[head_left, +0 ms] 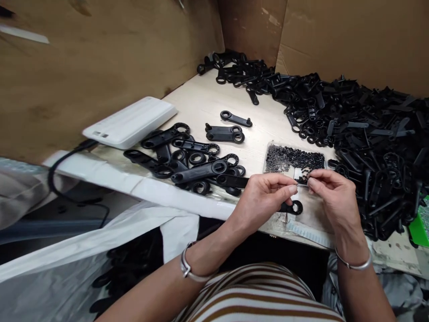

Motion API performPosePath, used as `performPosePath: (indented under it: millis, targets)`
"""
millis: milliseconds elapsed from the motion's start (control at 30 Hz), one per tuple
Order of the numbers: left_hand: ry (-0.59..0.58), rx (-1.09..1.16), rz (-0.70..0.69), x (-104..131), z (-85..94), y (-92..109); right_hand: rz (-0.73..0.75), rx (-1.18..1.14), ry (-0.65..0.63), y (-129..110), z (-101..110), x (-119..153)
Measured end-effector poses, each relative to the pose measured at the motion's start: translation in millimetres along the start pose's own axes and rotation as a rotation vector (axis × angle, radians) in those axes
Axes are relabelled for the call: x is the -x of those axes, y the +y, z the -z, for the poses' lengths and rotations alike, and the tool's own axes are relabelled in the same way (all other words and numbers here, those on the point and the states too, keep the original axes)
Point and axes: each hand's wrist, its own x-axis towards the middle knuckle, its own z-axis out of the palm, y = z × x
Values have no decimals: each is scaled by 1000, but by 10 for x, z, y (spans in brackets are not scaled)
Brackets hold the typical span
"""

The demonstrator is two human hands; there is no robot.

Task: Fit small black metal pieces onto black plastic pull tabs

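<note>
My left hand (pixel 268 199) is closed in a pinch just in front of a clear tray (pixel 269 154); what its fingertips hold is too small to name. Facing it, my right hand (pixel 335 192) pinches something tiny at the tray's near edge. Small black parts (pixel 301 157) fill much of the tray, with tiny greyish pieces (pixel 275 156) on its left side. A black part with a ring end (pixel 296 207) lies on the table below my fingers, partly hidden by my left hand.
Black ring-ended levers (pixel 201 172) lie in a group left of my hands, with several more (pixel 225 133) behind. A large pile of black parts (pixel 368 116) covers the right and back. A white power bank (pixel 130 123) with a cable sits at left. Cardboard walls (pixel 351 40) enclose the table.
</note>
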Motion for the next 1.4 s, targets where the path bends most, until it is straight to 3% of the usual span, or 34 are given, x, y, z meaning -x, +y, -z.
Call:
performPosePath:
  millis: [133, 300, 767, 1067, 1400]
  targets:
    - [-16, 29, 56, -5, -49, -10, -98, -197, -33, -26, 43, 124]
    - [-52, 83, 86, 4, -89, -26, -178, -278, -33, -47, -2, 209]
    - [-69, 130, 105, -8, -115, -75, -120, -235, -49, 28, -22, 264]
    - [-86, 149, 94, -15, -124, -78, 111, 1, -20, 87, 13, 324]
    - [-95, -4, 82, 3, -84, -88, 359, 267, -36, -13, 50, 361]
